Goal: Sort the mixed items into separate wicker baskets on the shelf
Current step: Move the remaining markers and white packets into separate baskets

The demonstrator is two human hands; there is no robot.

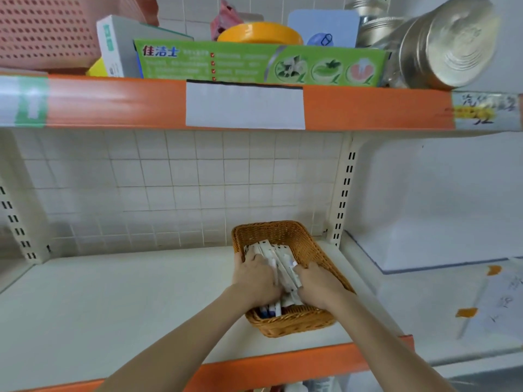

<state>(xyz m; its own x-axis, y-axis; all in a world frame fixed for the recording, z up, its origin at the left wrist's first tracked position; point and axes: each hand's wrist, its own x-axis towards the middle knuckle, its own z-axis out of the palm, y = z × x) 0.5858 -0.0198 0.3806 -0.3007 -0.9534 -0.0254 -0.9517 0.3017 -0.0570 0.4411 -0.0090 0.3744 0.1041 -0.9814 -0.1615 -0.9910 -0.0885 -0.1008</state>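
Both the left hand (256, 278) and the right hand (317, 284) clasp white packets (278, 263) inside the wicker basket (314, 250), near the shelf (113, 301) front right corner; a green box (260, 63) lies overhead.

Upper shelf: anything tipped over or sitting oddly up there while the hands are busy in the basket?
Yes. The metal canister at the right end of the upper shelf lies on its side, its round end facing out near the edge. The green box lies flat along the front.

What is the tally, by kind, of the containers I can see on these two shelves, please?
Wicker basket: 1
Pink plastic basket: 1
Metal tins: 2
Cardboard boxes: 2
Total: 6
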